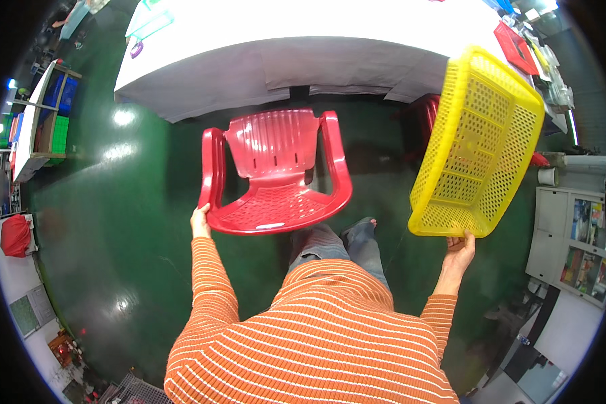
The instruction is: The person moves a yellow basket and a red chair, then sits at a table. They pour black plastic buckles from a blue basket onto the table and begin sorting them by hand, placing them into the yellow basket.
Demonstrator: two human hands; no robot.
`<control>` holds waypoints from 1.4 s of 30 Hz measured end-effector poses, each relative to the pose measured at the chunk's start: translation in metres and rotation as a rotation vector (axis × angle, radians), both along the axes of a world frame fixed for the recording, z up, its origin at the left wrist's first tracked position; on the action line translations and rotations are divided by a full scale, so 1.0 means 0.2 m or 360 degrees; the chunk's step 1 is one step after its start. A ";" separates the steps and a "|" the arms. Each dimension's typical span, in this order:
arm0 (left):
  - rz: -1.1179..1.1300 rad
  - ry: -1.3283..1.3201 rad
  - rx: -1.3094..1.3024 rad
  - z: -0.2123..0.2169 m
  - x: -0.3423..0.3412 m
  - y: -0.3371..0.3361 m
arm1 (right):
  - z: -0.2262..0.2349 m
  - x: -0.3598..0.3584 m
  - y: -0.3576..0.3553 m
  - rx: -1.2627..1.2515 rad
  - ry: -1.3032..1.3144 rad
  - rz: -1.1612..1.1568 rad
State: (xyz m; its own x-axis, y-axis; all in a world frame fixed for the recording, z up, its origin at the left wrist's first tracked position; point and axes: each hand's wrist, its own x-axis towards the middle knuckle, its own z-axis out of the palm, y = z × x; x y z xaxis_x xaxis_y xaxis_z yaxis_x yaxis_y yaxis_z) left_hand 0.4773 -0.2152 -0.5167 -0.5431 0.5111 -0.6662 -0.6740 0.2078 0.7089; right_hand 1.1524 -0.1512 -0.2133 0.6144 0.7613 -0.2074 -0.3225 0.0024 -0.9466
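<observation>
A red plastic armchair (pixel 276 172) stands on the green floor in front of me, its back toward a table. My left hand (pixel 200 221) grips the front end of the chair's left armrest. My right hand (pixel 460 248) holds the near rim of an empty yellow perforated plastic basket (pixel 478 138), raised and tilted at my right side. My orange striped sleeves come in from below, and my legs in jeans show under the chair's front edge.
A table under a white cloth (pixel 303 60) stands just behind the chair, with a second red chair (pixel 429 111) partly hidden beside the basket. Shelves with coloured bins (pixel 44 121) are at the left, a grey cabinet (pixel 572 236) at the right.
</observation>
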 end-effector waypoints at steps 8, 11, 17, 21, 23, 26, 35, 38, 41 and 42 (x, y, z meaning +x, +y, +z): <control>-0.0621 0.0841 -0.0356 0.10 -0.10 0.37 | 0.05 0.24 0.28 -0.0057 -0.0155 0.0217; -0.0843 0.0733 0.0384 0.73 0.57 0.82 | 0.09 0.36 0.51 -0.0218 -0.0400 0.0611; -0.1471 0.0297 0.1090 1.83 1.37 1.19 | 0.16 0.36 1.08 0.0064 -0.0785 0.1308; -0.1236 0.0924 0.0317 1.69 1.27 1.22 | 0.17 0.39 1.42 -0.0170 -0.0409 0.1906; -0.1073 0.0938 0.0300 1.68 1.15 1.26 | 0.02 0.51 1.72 -0.0136 -0.0042 0.2073; -0.0769 0.0833 0.0411 1.78 1.06 1.42 | -0.58 0.88 2.11 -0.0291 -0.1746 0.1259; -0.0525 0.0864 0.0500 2.06 0.66 2.47 | -1.00 1.09 2.32 -0.1766 -0.2069 0.1110; -0.0584 0.0862 0.0350 2.21 0.68 2.93 | -0.84 1.01 2.26 -0.1803 -0.1957 0.1180; -0.0745 0.0802 0.0520 2.22 0.80 3.38 | -0.78 0.97 2.18 -0.1821 -0.1985 0.1148; -0.0798 0.0748 0.0538 2.20 0.84 3.51 | -0.78 0.96 2.18 -0.1837 -0.1907 0.1141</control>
